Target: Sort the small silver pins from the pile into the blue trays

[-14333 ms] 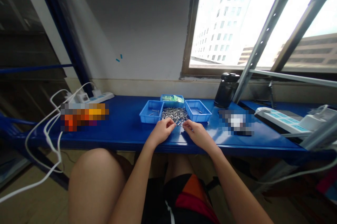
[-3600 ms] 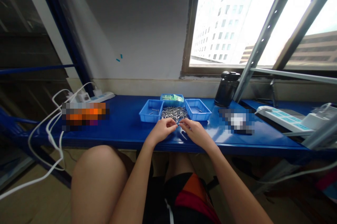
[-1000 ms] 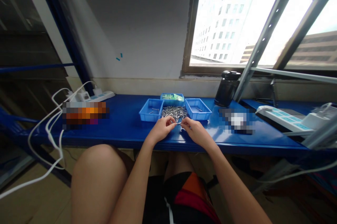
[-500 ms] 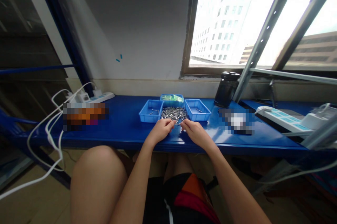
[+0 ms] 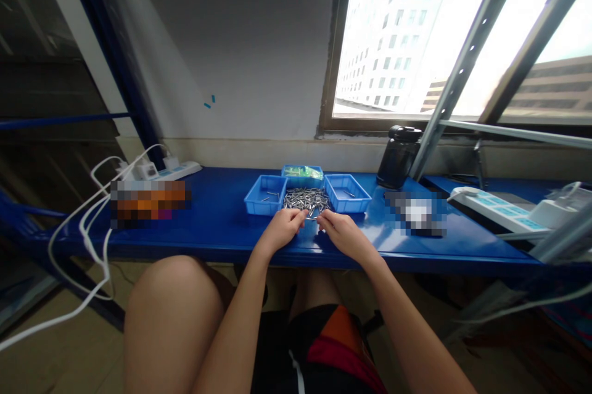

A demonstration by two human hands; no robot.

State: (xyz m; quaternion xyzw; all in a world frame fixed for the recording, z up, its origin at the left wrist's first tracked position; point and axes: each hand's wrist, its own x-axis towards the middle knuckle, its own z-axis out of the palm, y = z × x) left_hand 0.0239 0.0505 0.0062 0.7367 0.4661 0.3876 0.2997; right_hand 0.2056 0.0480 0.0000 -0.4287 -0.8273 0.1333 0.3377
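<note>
A heap of small silvery metal screws (image 5: 305, 198) lies on the blue table, their exact kind too small to be sure of. At its near edge my left hand (image 5: 283, 227) and my right hand (image 5: 341, 230) face each other, fingers pinched. A thin shiny screw (image 5: 311, 218) spans the gap between the fingertips, apparently pinched at both ends. Left of the heap stands a blue tray (image 5: 252, 206) with a few screws inside. The right blue tray (image 5: 356, 205) also has a few thin pieces in it.
Behind the heap, a blue bin (image 5: 300, 183) contains a green-and-clear plastic packet (image 5: 300, 172). A dark bottle (image 5: 398, 156) stands back right, near the metal post. Power strips (image 5: 178, 170) with white cables lie at both sides. Blurred items sit left and right on the table (image 5: 217, 227).
Both hands stay almost where they were, still pinched at the heap's near edge. The screw between them shows only a slight shift. Trays and heap look the same.
</note>
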